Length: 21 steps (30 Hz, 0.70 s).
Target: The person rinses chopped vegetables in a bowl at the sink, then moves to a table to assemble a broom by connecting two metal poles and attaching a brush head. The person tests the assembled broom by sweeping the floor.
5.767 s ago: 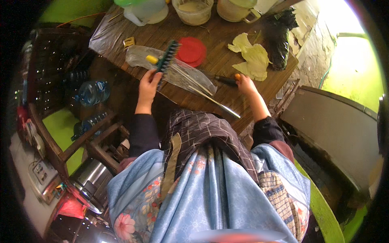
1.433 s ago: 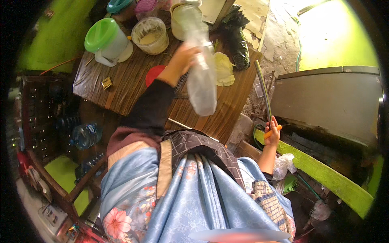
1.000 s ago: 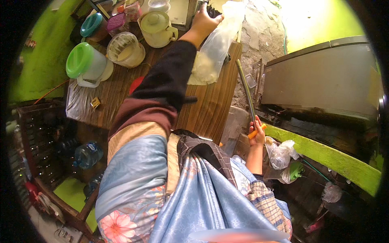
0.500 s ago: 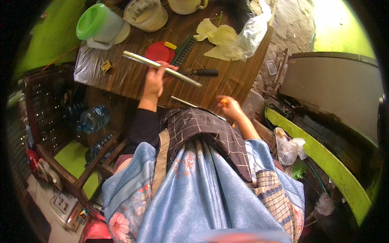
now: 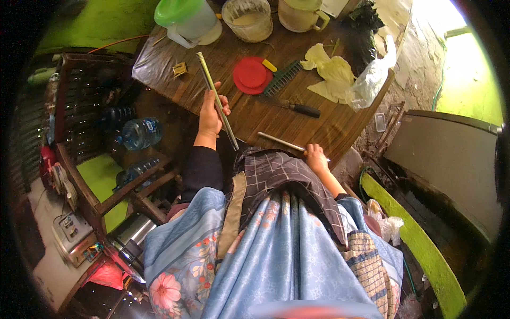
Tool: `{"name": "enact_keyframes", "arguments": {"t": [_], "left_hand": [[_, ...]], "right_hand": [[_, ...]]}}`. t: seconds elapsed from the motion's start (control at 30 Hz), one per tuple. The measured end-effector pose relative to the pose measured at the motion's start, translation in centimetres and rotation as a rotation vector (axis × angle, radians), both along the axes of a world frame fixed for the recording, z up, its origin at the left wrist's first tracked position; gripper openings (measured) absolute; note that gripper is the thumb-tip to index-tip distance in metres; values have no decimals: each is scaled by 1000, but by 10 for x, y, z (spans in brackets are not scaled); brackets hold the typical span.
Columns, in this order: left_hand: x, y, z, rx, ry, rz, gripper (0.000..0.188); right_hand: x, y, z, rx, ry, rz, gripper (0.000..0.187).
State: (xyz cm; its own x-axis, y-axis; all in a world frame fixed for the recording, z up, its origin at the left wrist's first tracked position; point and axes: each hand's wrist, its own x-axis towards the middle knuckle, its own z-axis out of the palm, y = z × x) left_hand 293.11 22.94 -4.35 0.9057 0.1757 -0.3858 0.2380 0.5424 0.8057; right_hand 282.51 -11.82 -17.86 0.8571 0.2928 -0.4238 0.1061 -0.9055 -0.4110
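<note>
My left hand (image 5: 210, 118) grips a long, thin metal tube (image 5: 204, 68), held tilted over the table's near edge with its upper end pointing away from me. A second slim metal tube (image 5: 279, 140) lies along the near edge of the table, and my right hand (image 5: 316, 158) has its fingers closed over that tube's right part. Beyond my hands, a black-handled knife (image 5: 304, 110) rests on the wood. Farther back sit a round red lid (image 5: 249, 75) and a dark green comb-like tool (image 5: 283, 78) with a yellow tip piece beside it.
On the wooden table (image 5: 241, 119) stand a green-lidded jug (image 5: 187, 24), a clear tub (image 5: 247, 20) and a pale pitcher (image 5: 300, 15). Pale leaves (image 5: 332, 74) and a plastic bag (image 5: 372, 80) lie at the right. A wooden rack with water bottles (image 5: 141, 133) is at left.
My left hand has turned its tube from slanting sideways to nearly upright in view. My right hand has come down onto the second tube; the orange thing in its fingers no longer shows.
</note>
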Motion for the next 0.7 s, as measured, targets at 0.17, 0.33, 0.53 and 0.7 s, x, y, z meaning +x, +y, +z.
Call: {"name": "enact_keyframes", "arguments": {"t": [0.17, 0.33, 0.53, 0.7], "left_hand": [[15, -5, 11, 120, -5, -141, 39], [24, -8, 13, 408, -16, -292, 36], [27, -15, 15, 961, -289, -470, 34], [28, -14, 30, 1153, -294, -652, 35]], "right_hand": [[23, -36, 20, -66, -16, -101, 27], [51, -55, 67, 323, -95, -186, 24], [97, -77, 147, 611, -241, -250, 30], [115, -89, 190, 459, -213, -189, 39]]}}
